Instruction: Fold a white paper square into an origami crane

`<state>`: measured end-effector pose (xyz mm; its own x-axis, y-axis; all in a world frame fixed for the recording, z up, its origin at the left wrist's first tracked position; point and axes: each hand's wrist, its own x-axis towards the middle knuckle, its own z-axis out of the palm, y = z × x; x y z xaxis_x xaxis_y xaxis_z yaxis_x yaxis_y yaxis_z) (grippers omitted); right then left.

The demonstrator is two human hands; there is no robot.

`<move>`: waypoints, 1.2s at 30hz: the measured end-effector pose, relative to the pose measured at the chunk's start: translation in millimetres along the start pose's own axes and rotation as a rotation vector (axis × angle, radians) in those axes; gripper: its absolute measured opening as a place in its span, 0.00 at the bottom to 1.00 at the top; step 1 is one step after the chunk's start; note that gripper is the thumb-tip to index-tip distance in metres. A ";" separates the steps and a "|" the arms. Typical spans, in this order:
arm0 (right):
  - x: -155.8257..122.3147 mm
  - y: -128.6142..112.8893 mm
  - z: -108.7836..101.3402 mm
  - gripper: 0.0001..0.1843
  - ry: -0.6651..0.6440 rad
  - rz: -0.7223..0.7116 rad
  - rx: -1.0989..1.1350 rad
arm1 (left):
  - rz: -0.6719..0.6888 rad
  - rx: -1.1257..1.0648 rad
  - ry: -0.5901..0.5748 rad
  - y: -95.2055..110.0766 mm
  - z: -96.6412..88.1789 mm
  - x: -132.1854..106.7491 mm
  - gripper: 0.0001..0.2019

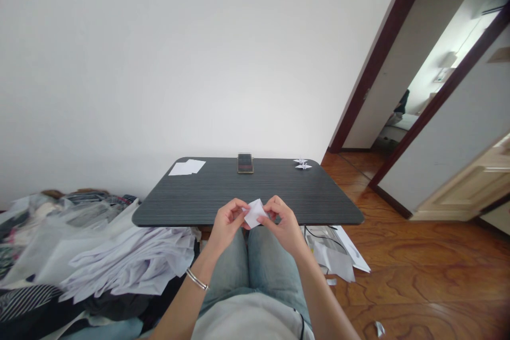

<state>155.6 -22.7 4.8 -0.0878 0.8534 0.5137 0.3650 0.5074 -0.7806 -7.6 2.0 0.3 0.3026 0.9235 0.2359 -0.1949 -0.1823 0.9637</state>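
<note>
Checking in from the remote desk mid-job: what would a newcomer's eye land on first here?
First comes the folded white paper, pinched between the left hand and right hand just over the near edge of the dark table. Farther off, two white paper cranes sit at the table's far right corner, and a phone lies mid-way along its far edge. A heap of crumpled white sheets spreads low on the left.

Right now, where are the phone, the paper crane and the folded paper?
Phone (245, 163): head view, middle of its screen.
Paper crane (303, 167): head view, the nearer crane's body.
Folded paper (254, 213): head view, its middle.
</note>
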 end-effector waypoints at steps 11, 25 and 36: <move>2.8 -9.4 -1.5 0.10 -0.132 0.000 -0.075 | -0.010 0.077 -0.014 1.2 2.6 -1.6 0.10; 1.2 -10.2 -1.9 0.02 -0.145 -0.007 -0.036 | 0.096 0.062 -0.055 -5.2 -2.3 -4.1 0.20; 2.1 -6.3 -1.5 0.03 -0.145 -0.008 0.026 | 0.104 0.009 -0.231 2.9 -13.5 -7.7 0.15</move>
<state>154.6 -24.3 11.4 -0.2245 0.8568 0.4641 0.3396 0.5152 -0.7869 -23.1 -1.1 -0.4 0.4866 0.7980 0.3554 -0.2279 -0.2768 0.9335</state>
